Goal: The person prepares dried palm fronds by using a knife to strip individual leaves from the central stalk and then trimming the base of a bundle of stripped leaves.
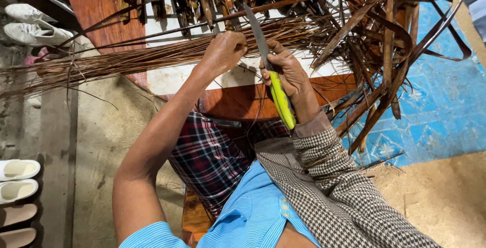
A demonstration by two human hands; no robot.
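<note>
Here, the bundle of thin brown strips (pixel 152 55) is clenched by the left hand (pixel 223 50) at 12 o'clock; the yellow-handled knife (pixel 276 83) is grasped by the right hand (pixel 288 73) just beside it. Short strokes away from the fingers are best.

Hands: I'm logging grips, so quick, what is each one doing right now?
Left hand: closed on the bundle of thin brown sticks.
Right hand: closed on the knife with the yellow-green handle.

Bundle of thin midribs (pixel 126 60) runs off left edge, far end blurred. Knife blade (pixel 255 30) base hidden behind right hand (pixel 288 73). Slippers (pixel 17 197) cut off left.
</note>
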